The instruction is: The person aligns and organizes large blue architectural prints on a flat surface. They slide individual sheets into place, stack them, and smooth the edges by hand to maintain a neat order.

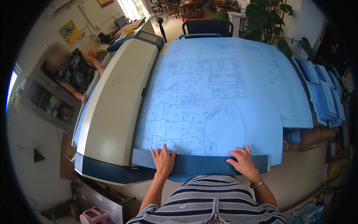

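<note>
Two lg blue drawing sheets (257,138), overlapping, flat on counter (209,159) w/ dark-blue front rail (194,168). Cream machine hood (115,93) blocking L side; folded blue papers (328,97) just beside on R, brown cartons (315,138) below. Past far edge: dark chair (207,29), leafy plant (263,20). Pale wall (22,127), yellow pic. (69,32) upper L; another person (74,71) beyond hood. Pink plastic item (93,216) lower L. L grip (163,161): fingers spread, over rail, tips at sheet's near edge, nothing held. R grip (244,162): likewise, thumb parted, nothing visibly held.
</note>
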### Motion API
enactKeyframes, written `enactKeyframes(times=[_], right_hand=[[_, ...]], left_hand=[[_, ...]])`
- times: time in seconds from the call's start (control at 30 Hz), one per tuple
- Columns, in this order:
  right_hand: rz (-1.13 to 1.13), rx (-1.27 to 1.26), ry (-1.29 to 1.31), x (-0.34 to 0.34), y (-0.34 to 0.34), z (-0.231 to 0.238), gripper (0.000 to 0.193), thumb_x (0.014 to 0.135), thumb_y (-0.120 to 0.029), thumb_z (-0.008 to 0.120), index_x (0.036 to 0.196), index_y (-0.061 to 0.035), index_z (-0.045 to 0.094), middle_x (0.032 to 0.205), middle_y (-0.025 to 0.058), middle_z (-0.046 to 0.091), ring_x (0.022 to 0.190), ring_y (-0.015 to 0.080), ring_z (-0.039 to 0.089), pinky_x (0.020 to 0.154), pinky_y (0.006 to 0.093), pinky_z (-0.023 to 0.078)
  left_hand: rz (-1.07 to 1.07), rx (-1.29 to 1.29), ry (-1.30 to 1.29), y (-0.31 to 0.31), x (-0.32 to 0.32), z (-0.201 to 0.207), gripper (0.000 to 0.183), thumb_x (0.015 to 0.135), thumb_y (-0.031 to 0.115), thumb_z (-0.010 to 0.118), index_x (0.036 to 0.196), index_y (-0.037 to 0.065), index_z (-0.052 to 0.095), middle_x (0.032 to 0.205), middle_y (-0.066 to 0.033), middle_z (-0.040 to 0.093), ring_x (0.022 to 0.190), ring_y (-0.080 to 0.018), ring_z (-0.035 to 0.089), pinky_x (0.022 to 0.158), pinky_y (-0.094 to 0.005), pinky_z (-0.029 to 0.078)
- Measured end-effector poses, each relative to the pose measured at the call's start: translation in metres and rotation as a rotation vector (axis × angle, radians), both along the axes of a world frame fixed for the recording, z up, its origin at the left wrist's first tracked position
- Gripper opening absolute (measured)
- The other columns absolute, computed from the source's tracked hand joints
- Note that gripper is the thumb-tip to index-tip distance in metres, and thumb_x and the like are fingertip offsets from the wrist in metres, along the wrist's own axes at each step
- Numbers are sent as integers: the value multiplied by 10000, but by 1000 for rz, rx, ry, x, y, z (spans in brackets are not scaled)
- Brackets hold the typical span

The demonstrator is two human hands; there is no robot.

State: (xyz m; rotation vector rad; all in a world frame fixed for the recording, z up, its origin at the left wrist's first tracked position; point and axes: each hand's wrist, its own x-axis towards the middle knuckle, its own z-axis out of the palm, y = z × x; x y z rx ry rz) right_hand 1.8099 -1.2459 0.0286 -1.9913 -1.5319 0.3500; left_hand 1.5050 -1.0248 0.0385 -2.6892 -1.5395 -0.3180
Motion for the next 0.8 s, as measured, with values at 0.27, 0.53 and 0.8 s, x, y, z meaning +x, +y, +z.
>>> enactKeyframes(times=[0.27,0.53,0.8], right_hand=[[42,-58,9,-5,4,4,376,853,-343,769,1134,-103,703,1026,104,739,1200,310,603,1175,636,202],[64,-90,16,-8,5,5,368,859,-348,760,1121,-95,706,1068,109,728,1158,299,623,1169,646,208],[27,-71,12,-25,18,23,351,845,-343,769,1076,-84,716,1055,105,731,1106,307,642,1164,633,227]], left_hand=[[-236,-50,-144,-11,19,-8,582,914,365,693,1327,-24,558,1069,-185,695,1175,-360,565,1156,-623,257],[24,4,32,9,-4,-4,631,929,447,657,1291,-60,559,1026,-180,701,1067,-362,603,1141,-646,250],[-58,15,-32,7,-8,1,611,920,455,660,1245,-56,578,974,-185,710,1060,-356,616,1131,-656,254]])
